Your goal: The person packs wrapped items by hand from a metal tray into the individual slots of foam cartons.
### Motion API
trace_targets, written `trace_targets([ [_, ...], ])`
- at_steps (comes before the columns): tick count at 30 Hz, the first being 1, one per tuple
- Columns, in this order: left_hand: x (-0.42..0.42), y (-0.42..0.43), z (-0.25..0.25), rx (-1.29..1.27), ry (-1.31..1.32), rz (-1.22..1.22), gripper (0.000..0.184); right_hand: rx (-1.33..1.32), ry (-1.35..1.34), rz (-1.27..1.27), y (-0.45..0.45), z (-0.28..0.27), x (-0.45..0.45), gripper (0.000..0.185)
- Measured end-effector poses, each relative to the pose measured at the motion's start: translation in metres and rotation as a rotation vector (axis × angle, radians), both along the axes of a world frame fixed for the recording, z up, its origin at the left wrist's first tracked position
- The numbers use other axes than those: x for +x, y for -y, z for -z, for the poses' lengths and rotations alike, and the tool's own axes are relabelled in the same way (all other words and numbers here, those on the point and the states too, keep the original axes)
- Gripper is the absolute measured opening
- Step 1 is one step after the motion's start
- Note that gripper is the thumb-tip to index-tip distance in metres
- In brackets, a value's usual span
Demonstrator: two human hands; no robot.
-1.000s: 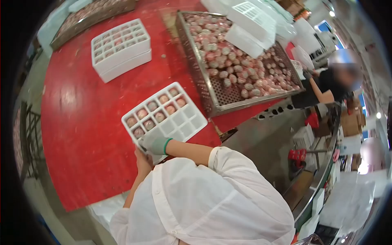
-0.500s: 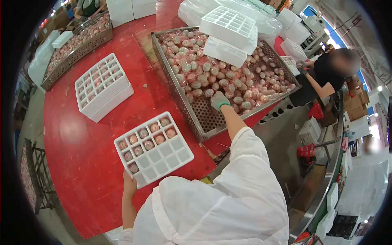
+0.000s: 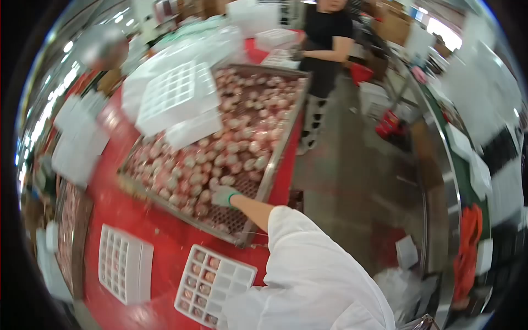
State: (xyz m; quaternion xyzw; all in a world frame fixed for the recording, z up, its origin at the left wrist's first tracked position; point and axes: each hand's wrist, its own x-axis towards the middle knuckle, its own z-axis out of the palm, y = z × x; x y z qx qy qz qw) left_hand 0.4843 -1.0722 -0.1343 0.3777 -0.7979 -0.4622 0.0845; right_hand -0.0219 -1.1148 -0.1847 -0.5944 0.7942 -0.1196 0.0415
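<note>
Gloved right hand at the edge of the heap

The right hand point(image 3: 224, 196), in a pale glove with a green cuff, reaches into the metal crate point(image 3: 235, 218) near its close corner; it is at the border between the wrapped egg-like pieces point(image 3: 190, 162) and a bare stretch of perforated floor; the fingers point into the heap, but blur hides whether they are spread, pressed together or pinching a piece; the left hand is out of view, so its fingers cannot be told.

For a clean pick, I judge the loose edge of the heap the best place, as pieces there should come away freely; a light grip round the body, rather than on slack wrapping, should slip less; lifting straight up would spare the neighbours; the white sleeve point(image 3: 308, 247) overlaps the near tray in view, so the elbow is best held high.

The metal crate holds most of the pieces, with 2 stacked white trays point(image 3: 176, 96) resting over them, the upper one's visible cells empty; on the red table, the near white tray point(image 3: 225, 278) has pieces along its left side and empty cells to the right; farther left, a white box point(image 3: 125, 264) shows pieces in its cells; beyond it, a second metal crate point(image 3: 81, 247) holds more.
</note>
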Motion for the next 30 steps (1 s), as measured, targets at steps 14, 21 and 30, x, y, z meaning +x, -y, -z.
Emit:
trace_targets([
  [14,-0.15,-0.082,-0.113,-0.187,-0.348,0.52,0.03,-0.952,1.196,0.292,-0.217,-0.154,0.252,0.039],
  [21,-0.134,-0.083,-0.131,-0.077,-0.421,0.381,0.025,-0.834,0.993,0.297,-0.256,-0.159,0.249,0.041],
  [30,-0.081,-0.077,-0.144,-0.207,-0.351,0.182,0.03,-0.583,1.028,-0.035,-0.225,-0.162,0.281,0.029],
])
